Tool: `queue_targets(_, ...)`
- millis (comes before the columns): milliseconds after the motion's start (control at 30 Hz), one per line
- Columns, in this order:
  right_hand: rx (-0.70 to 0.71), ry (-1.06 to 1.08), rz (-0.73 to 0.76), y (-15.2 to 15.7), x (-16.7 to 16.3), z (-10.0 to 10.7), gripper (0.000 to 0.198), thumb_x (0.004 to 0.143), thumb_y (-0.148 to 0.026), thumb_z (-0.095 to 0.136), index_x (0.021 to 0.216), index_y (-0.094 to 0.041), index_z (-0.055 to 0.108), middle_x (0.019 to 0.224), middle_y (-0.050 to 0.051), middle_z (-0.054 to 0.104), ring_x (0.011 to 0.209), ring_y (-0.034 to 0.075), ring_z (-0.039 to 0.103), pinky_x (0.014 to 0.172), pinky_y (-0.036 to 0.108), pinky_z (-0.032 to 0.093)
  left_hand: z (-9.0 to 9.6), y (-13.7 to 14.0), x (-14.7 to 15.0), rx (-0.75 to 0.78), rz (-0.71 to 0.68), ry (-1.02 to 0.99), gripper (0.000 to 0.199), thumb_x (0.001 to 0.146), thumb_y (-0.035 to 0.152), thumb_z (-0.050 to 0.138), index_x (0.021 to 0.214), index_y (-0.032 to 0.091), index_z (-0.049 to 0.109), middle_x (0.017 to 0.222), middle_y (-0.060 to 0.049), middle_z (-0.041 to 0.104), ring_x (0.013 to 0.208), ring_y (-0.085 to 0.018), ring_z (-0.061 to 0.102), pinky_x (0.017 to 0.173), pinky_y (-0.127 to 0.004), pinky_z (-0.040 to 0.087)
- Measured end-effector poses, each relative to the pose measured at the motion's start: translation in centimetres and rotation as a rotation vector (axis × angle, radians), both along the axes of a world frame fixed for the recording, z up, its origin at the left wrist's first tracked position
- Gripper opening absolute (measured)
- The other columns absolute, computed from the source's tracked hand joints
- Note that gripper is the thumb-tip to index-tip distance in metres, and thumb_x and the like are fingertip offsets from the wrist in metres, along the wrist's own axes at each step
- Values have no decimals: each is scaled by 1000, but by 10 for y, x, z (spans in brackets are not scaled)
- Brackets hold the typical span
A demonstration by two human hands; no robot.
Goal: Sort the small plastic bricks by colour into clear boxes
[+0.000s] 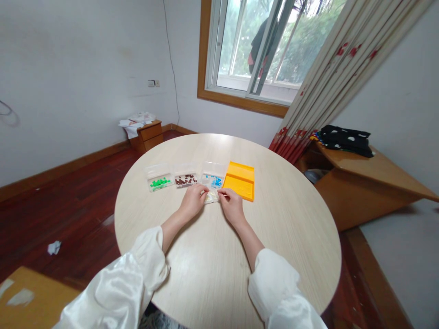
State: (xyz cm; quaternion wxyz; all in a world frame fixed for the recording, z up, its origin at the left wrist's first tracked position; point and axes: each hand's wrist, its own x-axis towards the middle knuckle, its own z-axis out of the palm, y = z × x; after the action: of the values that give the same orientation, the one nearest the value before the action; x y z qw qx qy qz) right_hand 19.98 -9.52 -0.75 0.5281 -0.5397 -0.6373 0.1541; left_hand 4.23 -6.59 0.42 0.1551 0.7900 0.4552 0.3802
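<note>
Both hands meet over a small clear plastic bag with pale bits in it, near the middle of the table. My left hand pinches the bag's left side, and my right hand is closed at its right side. Just beyond are three clear plastic boxes: one with green pieces, one with dark brown pieces, and one with blue pieces, partly behind the bag. An open yellow case lies right of the boxes, close to my right hand.
The round wooden table carries everything. Behind it on the left stands a small cabinet with papers on top. At right, folded black cloth lies on a tilted wooden cabinet. A cardboard box sits at lower left.
</note>
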Motion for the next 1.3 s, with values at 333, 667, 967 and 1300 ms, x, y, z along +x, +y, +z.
queue_targets(333,-10,-73,-2,1,4,-5,26,79,-16,43,86,-16,68,85,10,69,80,19,64,76,34,51,10,-4,-6,95,55,-140,15,79,10,48,81,16,62,86,-6,60,88,-19,55,83,-34,45)
queue_targets(667,-159,38,57,5,4,-16,36,79,-13,39,104,-13,65,88,10,68,79,18,64,77,36,53,-7,12,-14,-91,183,-196,46,74,11,50,120,14,48,116,-14,54,112,-25,50,99,-44,38)
queue_targets(967,-267,216,137,0,-2,-9,36,79,-20,45,112,-14,59,83,5,63,68,13,62,61,26,55,-17,13,-11,-100,97,-185,55,72,6,46,126,13,43,128,-14,50,121,-24,45,104,-44,36)
queue_targets(1300,-235,202,190,-4,-4,-5,80,59,-24,73,132,-27,39,96,3,52,76,13,53,61,26,54,-9,12,-11,-88,74,-258,39,69,4,46,105,15,54,107,-10,57,102,-21,54,92,-40,45)
